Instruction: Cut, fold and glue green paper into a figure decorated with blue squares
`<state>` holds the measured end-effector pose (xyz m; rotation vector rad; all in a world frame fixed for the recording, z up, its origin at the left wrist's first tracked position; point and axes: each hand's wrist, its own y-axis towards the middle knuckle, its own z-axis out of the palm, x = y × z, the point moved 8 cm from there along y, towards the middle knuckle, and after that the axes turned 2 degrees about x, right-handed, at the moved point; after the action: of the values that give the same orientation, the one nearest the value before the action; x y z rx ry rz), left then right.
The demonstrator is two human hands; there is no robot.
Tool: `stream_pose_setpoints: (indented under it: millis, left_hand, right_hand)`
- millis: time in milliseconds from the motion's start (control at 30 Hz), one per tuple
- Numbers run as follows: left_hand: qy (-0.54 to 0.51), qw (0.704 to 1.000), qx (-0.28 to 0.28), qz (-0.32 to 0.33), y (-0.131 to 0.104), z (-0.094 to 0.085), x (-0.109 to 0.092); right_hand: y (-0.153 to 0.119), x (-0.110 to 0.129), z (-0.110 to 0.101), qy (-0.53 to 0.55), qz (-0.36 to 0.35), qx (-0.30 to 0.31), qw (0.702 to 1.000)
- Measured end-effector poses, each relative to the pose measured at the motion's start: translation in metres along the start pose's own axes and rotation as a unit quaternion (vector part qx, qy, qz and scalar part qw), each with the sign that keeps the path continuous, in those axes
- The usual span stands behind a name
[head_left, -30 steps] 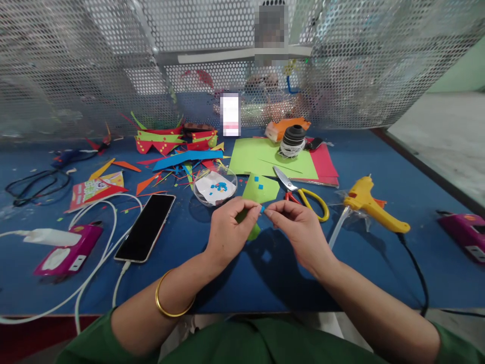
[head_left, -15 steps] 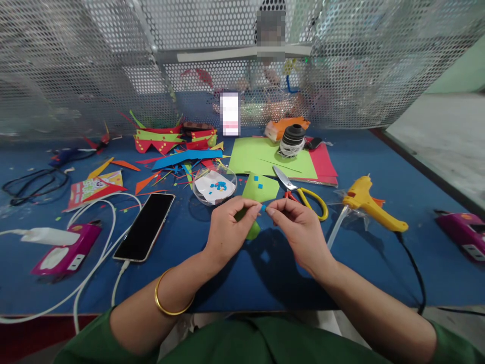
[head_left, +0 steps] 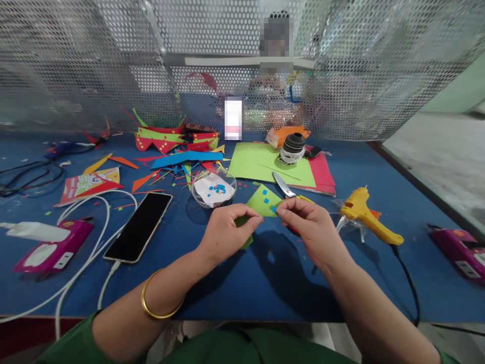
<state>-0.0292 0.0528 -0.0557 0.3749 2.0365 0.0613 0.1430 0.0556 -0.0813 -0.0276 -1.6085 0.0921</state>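
A piece of light green paper (head_left: pixel 257 203) shows behind and beyond my left hand (head_left: pixel 229 230), its lower part visible under the fingers. My left hand is closed on this paper, thumb and index finger pinched together. Two small blue paper squares (head_left: pixel 266 200) sit on its upper part. At the fingertips of my right hand (head_left: pixel 308 222), which is closed in a pinch, is another blue square (head_left: pixel 273 209) against the paper's right edge. A clear round dish (head_left: pixel 197 194) with white paper and several blue bits stands beyond my left hand. Scissors (head_left: pixel 282 183) lie behind my right hand.
A yellow glue gun (head_left: pixel 358 207) lies to the right, a phone (head_left: pixel 140 227) on charge to the left. Colourful paper scraps (head_left: pixel 185 159) and masks (head_left: pixel 159 139) are at the back left. Green sheets (head_left: pixel 246 156) lie before a perforated metal screen (head_left: pixel 212 30). Another person is beyond it.
My hands have moved apart. The blue square that was between both hands' fingertips is now by the right fingertips at the green paper, which has shifted right and turned.
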Motion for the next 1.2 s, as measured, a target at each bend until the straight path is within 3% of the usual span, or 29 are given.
stream_pose_setpoints:
  millis: [100,167,267,400,500,667,767,967,1200]
  left_hand:
    - [-0.046,0.998,-0.042,-0.018,0.001,-0.005,0.005]
    - [-0.128,0.988,-0.047,-0.071,0.001,-0.003,0.015]
    - [-0.237,0.960,0.005,-0.148,0.000,0.011,0.026]
    - [-0.262,0.938,0.094,-0.209,-0.006,0.026,0.027]
    - [-0.274,0.927,0.089,-0.240,-0.009,0.026,0.029]
    - [-0.279,0.921,0.081,-0.260,-0.010,0.027,0.032]
    - [-0.288,0.918,0.083,-0.261,-0.011,0.028,0.031]
    - [-0.293,0.913,0.081,-0.272,-0.012,0.029,0.031]
    - [-0.290,0.914,0.078,-0.272,-0.012,0.029,0.032]
  right_hand:
    - [-0.001,0.000,0.000,0.002,-0.009,-0.008,1.000]
    - [-0.001,0.000,0.000,0.000,-0.012,-0.008,1.000]
    - [-0.002,-0.002,0.002,-0.007,-0.015,0.001,1.000]
    - [-0.004,0.002,0.003,-0.051,-0.046,0.010,0.998]
    - [-0.008,0.015,0.005,-0.153,-0.123,0.004,0.981]
    - [-0.023,0.038,0.012,-0.310,-0.279,-0.031,0.908]
    - [-0.027,0.041,0.018,-0.356,-0.314,-0.032,0.880]
    - [-0.026,0.040,0.022,-0.367,-0.321,-0.005,0.873]
    - [-0.024,0.038,0.020,-0.359,-0.305,-0.019,0.882]
